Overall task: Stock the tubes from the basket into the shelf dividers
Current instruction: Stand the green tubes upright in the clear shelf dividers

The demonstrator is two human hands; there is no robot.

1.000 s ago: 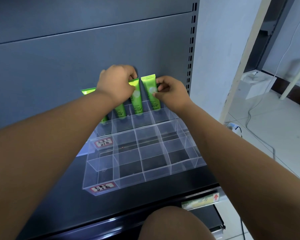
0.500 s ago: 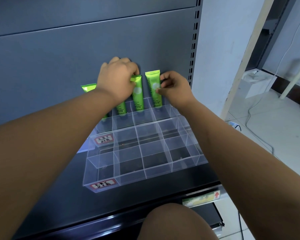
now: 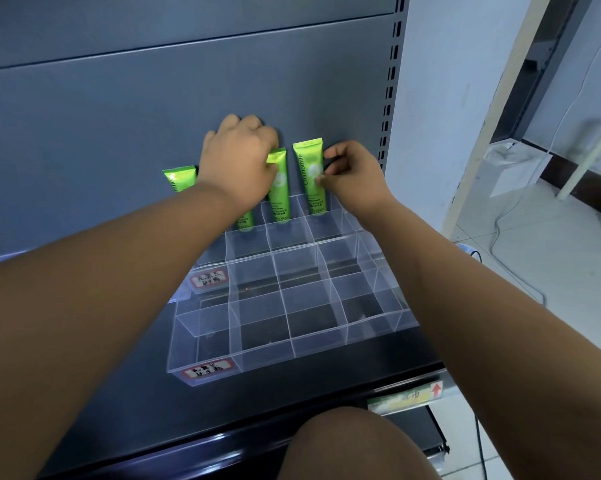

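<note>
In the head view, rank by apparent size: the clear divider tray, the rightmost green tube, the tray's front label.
1. Clear divider tray, by far the largest.
2. Rightmost green tube.
3. Front label. It looks close to the tube and sits nearer the camera, so that order is unsure.

Four green tubes [image 3: 310, 174] stand upright, crimped ends up, in the back row of the clear shelf dividers [image 3: 292, 306]; front rows hold none.

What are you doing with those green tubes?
A person is standing green tubes in the back row of a clear divider tray on a shelf. The left hand has its grip on the second tube from the right, and the right hand pinches the rightmost tube. Another tube stands at the far left. The front rows have no tubes yet.
</note>
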